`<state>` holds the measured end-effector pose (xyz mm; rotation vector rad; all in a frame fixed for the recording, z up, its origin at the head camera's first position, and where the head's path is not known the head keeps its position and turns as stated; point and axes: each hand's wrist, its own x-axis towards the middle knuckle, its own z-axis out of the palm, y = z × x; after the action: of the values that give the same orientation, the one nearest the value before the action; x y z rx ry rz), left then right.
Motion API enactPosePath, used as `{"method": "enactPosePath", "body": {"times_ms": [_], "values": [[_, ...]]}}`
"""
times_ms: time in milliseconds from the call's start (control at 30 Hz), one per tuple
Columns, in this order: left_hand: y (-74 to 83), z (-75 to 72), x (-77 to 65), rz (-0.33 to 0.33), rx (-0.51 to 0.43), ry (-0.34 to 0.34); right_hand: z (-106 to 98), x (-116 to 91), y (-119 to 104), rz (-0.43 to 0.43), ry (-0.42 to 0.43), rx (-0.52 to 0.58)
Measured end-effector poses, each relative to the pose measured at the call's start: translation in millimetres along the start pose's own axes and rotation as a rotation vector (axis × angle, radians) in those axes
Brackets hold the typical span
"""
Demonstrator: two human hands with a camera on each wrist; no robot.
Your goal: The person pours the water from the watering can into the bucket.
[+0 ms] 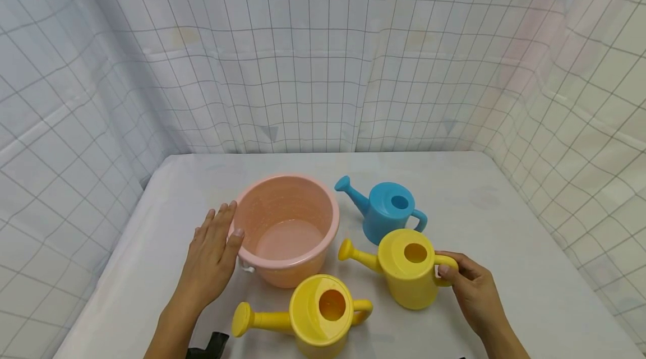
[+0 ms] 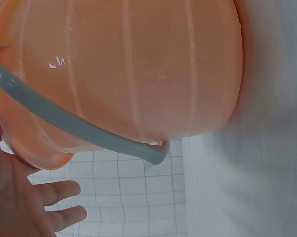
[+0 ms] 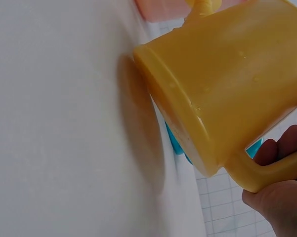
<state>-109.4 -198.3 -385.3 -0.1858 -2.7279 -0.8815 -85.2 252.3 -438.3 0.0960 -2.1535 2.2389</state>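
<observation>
My right hand [image 1: 474, 291] grips the handle of a yellow watering can [image 1: 410, 289], its spout pointing left toward the pink bucket [image 1: 287, 276]. In the right wrist view, fingers and thumb wrap the handle of this yellow can [image 3: 222, 74]. Its base looks tilted, with a shadow on the cloth under it; whether an edge touches the table I cannot tell. My left hand [image 1: 212, 261] lies against the bucket's left rim with straight fingers. The left wrist view shows the bucket's wall [image 2: 158, 64], its grey handle [image 2: 64, 118] hanging down, and the hand [image 2: 15, 197] at the rim.
A second yellow watering can [image 1: 315, 339] stands nearest me, in front of the bucket, spout to the left. Behind the held can is a blue watering can [image 1: 381, 227]. A black object [image 1: 209, 348] shows at the bottom edge. Grid-patterned curtains [image 1: 323, 67] surround the white table [image 1: 504, 224].
</observation>
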Motion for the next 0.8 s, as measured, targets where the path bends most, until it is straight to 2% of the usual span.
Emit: {"method": "enactPosePath", "body": {"times_ms": [233, 500, 800], "values": [[-0.1, 0.4, 0.3, 0.005, -0.002, 0.007, -3.8, -2.6, 3.7, -0.032, -0.044, 0.041], [0.2, -0.1, 0.1, 0.006, -0.009, 0.016, -3.9, -4.6, 1.2, 0.052, -0.005, -0.031], [-0.1, -0.2, 0.3, 0.008, -0.009, 0.007, -6.9, -8.8, 3.0, 0.110, -0.016, -0.121]]}}
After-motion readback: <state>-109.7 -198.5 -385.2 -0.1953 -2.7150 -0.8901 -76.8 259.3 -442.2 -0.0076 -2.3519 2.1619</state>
